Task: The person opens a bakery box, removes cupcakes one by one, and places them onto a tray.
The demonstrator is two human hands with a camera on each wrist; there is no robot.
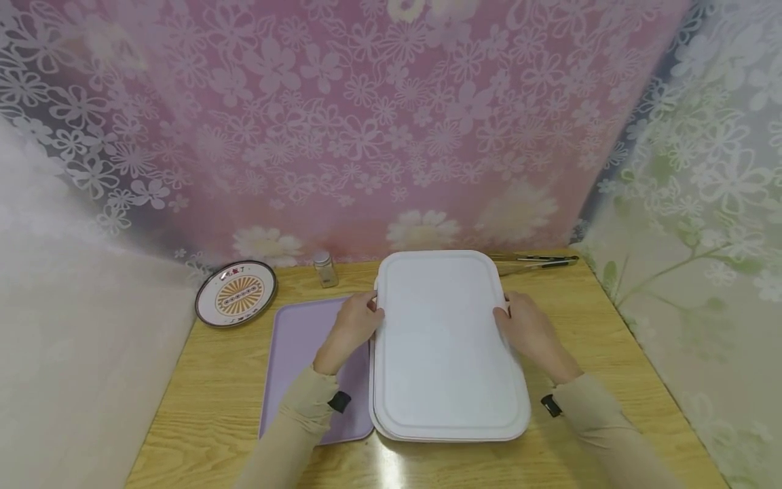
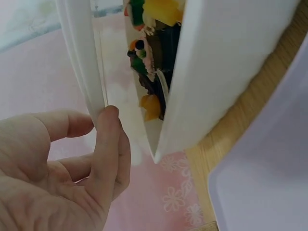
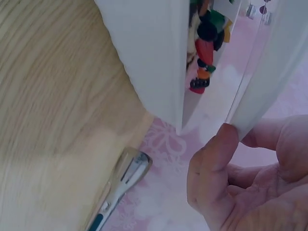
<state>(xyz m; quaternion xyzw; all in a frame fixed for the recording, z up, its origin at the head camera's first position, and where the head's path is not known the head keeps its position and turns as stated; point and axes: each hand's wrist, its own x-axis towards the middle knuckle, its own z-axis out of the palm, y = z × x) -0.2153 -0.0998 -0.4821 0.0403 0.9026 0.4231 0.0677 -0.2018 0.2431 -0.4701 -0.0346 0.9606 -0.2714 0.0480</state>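
A white rectangular lid (image 1: 449,339) with rounded corners lies across the top of a white box (image 2: 216,62). My left hand (image 1: 356,319) pinches the lid's left edge between thumb and fingers. On the opposite edge, my right hand (image 1: 528,326) has the same kind of pinch. Both wrist views show a gap between lid and box at the far end, with the lid tilted up there. Through that gap, small colourful pieces (image 3: 207,43) are visible inside the box; their exact kind is unclear. From the head view the lid hides the contents.
Left of the box lies a purple tray (image 1: 293,353), partly behind my left forearm. A dark-rimmed patterned plate (image 1: 210,299) and a small capped jar (image 1: 326,269) stand farther back. Metal tongs (image 1: 544,261) lie at the back right. Floral curtains (image 1: 366,136) surround the wooden table (image 1: 195,401).
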